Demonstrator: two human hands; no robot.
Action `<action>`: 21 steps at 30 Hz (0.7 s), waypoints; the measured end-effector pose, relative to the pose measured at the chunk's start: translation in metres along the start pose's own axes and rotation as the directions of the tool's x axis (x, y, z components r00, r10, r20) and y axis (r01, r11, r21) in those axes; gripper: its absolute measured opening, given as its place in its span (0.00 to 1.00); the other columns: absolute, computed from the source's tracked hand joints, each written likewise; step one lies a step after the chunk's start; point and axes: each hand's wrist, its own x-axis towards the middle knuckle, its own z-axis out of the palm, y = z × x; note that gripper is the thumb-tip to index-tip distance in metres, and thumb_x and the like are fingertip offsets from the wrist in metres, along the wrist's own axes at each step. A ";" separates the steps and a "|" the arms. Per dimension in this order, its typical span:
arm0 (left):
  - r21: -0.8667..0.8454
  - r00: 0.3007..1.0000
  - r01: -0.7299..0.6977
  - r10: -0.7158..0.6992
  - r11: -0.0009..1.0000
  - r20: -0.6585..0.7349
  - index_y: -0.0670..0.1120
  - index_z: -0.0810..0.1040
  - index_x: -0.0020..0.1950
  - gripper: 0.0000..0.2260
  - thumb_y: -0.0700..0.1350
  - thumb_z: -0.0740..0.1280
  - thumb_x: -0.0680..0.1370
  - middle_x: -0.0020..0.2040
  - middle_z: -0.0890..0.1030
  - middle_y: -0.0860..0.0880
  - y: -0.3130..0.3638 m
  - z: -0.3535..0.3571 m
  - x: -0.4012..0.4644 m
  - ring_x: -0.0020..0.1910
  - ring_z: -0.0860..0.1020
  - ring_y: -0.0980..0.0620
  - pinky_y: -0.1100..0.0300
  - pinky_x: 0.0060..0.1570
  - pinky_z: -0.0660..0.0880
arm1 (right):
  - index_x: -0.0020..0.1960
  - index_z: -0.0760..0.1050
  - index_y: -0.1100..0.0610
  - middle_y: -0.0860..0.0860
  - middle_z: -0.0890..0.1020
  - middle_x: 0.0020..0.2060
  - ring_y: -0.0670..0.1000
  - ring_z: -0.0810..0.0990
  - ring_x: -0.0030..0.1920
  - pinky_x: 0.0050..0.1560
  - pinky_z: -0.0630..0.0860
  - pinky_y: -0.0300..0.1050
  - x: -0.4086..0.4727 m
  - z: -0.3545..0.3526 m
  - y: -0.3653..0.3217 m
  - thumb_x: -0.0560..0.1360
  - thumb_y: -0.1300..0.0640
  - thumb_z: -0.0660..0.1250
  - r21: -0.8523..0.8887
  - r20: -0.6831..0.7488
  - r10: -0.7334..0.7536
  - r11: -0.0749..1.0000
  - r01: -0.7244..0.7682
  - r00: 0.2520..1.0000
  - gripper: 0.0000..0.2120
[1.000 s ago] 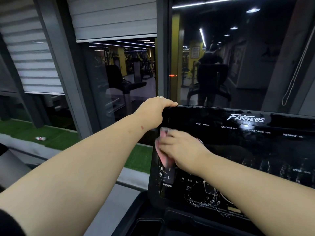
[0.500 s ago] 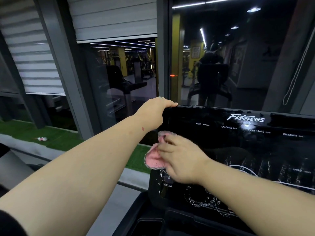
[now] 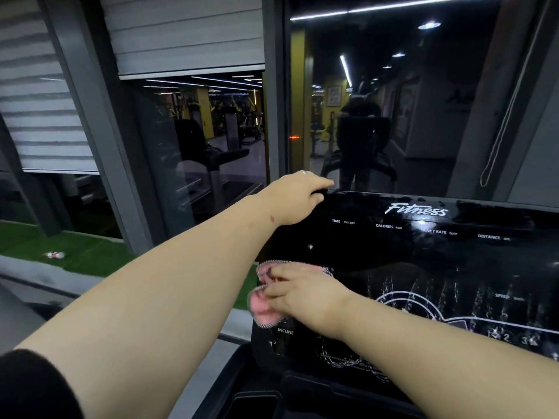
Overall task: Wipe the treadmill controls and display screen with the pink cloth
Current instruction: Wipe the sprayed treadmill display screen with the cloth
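Observation:
The black glossy treadmill console [image 3: 423, 255] fills the right half of the view, with "Fitness" and readout labels along its top and wet streaks lower down. My left hand [image 3: 298, 198] grips the console's top left corner. My right hand [image 3: 305, 293] presses the pink cloth [image 3: 261, 306] flat against the left edge of the display, just above the "INCLINE" label. The cloth bulges out past the console's left side; most of it is under my fingers.
A dark window [image 3: 393, 101] right behind the console reflects the gym. Grey blinds [image 3: 39, 95] and window frames stand to the left, with green turf [image 3: 90, 255] outside. A black tray [image 3: 257, 400] lies below the console.
My right hand slid the cloth down and slightly left along the display's left edge, and the cloth now hangs past the console side. The left hand stayed on the top corner.

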 end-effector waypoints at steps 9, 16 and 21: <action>-0.045 0.991 -0.001 0.006 0.999 0.131 0.54 0.68 0.79 0.20 0.48 0.59 0.87 0.77 0.70 0.51 -0.005 -0.007 0.005 0.77 0.65 0.49 0.59 0.69 0.60 | 0.60 0.83 0.50 0.46 0.83 0.59 0.58 0.76 0.64 0.70 0.70 0.52 0.023 -0.020 0.017 0.73 0.60 0.72 -0.114 -0.095 0.017 0.993 -0.028 0.995 0.16; -0.066 0.991 0.003 0.006 0.998 0.132 0.57 0.67 0.79 0.20 0.51 0.59 0.86 0.75 0.71 0.46 -0.013 0.000 0.007 0.75 0.67 0.46 0.54 0.72 0.62 | 0.55 0.84 0.54 0.51 0.84 0.54 0.56 0.80 0.59 0.61 0.76 0.52 0.007 -0.011 0.002 0.77 0.58 0.65 0.122 0.150 -0.063 0.992 0.045 0.987 0.10; -0.084 0.992 0.011 -0.001 0.996 0.123 0.59 0.67 0.78 0.19 0.51 0.59 0.86 0.74 0.71 0.45 -0.015 0.003 0.009 0.74 0.69 0.45 0.56 0.69 0.63 | 0.56 0.85 0.51 0.47 0.84 0.57 0.58 0.77 0.64 0.69 0.71 0.52 0.023 -0.008 0.011 0.74 0.60 0.69 -0.028 -0.085 -0.084 0.996 0.082 0.993 0.12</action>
